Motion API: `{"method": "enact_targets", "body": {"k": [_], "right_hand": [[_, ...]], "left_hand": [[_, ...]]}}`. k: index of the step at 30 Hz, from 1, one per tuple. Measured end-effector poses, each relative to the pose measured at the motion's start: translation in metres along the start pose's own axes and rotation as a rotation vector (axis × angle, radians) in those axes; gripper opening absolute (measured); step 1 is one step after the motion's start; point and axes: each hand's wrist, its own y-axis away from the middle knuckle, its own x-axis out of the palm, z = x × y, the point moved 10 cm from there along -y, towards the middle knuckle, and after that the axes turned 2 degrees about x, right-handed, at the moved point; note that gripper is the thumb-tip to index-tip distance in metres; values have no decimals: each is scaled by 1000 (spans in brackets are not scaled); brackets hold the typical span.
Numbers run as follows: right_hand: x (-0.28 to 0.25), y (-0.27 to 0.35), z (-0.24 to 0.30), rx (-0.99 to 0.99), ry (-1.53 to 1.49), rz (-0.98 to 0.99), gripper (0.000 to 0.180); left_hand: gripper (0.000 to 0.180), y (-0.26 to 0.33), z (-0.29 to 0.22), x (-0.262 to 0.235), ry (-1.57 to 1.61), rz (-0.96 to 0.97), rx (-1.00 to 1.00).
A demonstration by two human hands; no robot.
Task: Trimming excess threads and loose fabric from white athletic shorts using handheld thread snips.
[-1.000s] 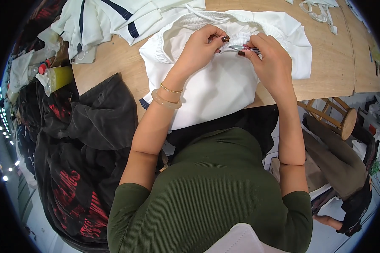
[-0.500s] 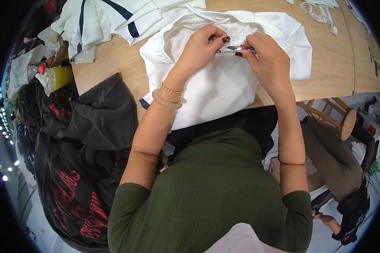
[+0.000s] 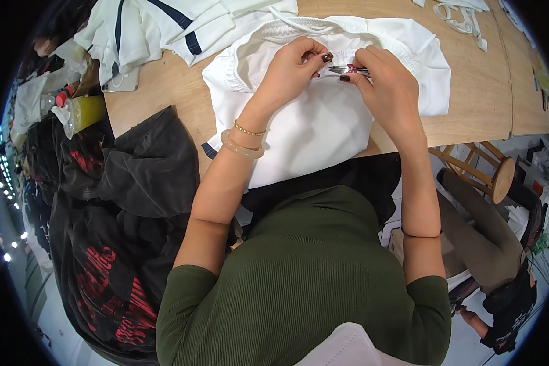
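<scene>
White shorts (image 3: 311, 128) with a gathered elastic waistband and a white drawstring lie over the table's near edge, waist opening facing up. At the front of that waistband my left hand (image 3: 290, 70) pinches the fabric between thumb and fingers. My right hand (image 3: 387, 82) is closed around small silver thread snips (image 3: 338, 69) with a reddish part. Their pointed tip reaches the waistband right beside my left fingertips. Whether the tip touches a thread is too small to tell.
More white garments with navy stripes (image 3: 158, 27) lie at the far left of the wooden table (image 3: 476, 91). White cords (image 3: 460, 21) lie far right. A cup of yellow drink (image 3: 85, 113) and dark clothing (image 3: 122, 244) are at left. A wooden stool (image 3: 500, 180) and a seated person (image 3: 488, 244) are at right.
Both my hands stay nearly in place on the waistband. The seated person at right has shifted their legs. At the far upper left, part of a hand seems to have come into view.
</scene>
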Motion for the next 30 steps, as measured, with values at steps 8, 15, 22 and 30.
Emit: {"method": "enact_targets", "body": {"k": [8, 15, 22, 30], "right_hand": [[3, -1, -1, 27, -14, 21, 13], [0, 0, -3, 38, -7, 41, 13], [4, 0, -2, 34, -6, 32, 13], [6, -2, -2, 40, -30, 35, 12]], "left_hand": [[10, 0, -1, 0, -3, 3, 5], [10, 0, 2, 0, 21, 3, -7], [9, 0, 0, 0, 6, 3, 0], [9, 0, -2, 1, 14, 7, 3]]}}
